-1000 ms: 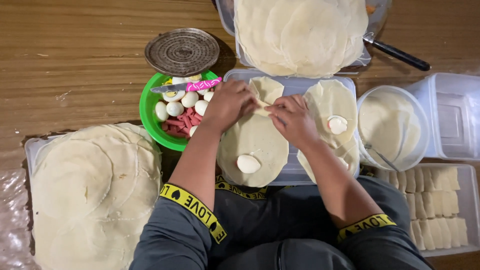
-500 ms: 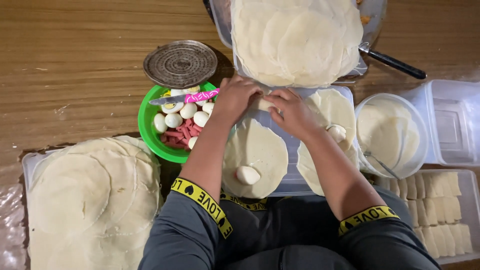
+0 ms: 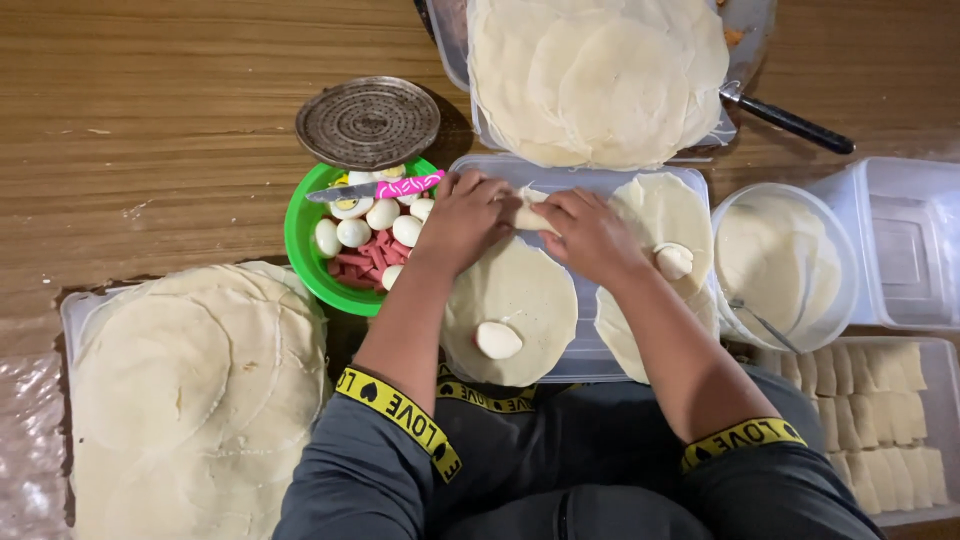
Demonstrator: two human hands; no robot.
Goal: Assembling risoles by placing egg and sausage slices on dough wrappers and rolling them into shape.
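Landmark: the clear plastic lid [image 3: 585,176] I work on, in front of me.

Far left of the lid: a stack of thin round wrappers [image 3: 190,390] on a tray, pale, unfilled.

Just left of the lid, touching its edge: a green bowl [image 3: 300,262] with halved boiled eggs [image 3: 380,214] and red sausage strips [image 3: 356,268]. A knife with a pink patterned handle [image 3: 408,186] lies across its rim. Behind the bowl, a round metal strainer plate [image 3: 367,122].

On the lid: my left hand [image 3: 462,218] and right hand [image 3: 590,232], fingers curled, both pinching a small pale roll [image 3: 530,214] at the lid's far edge. Judged step: tucking and rolling a filled wrapper. Next move would call for even pressure from both thumbs so the skin doesn't tear.

Nearer me on the lid: an open wrapper with an egg half [image 3: 497,340]; right of it another wrapper with egg [image 3: 673,260].

Behind the lid: more wrappers [image 3: 600,75] piled on a pan, dark handle [image 3: 795,122] pointing right.

Right of the lid: a clear round tub of pale batter [image 3: 775,260]; an empty square clear container [image 3: 905,240]; a tray of finished rolls [image 3: 880,420]. No labels visible.
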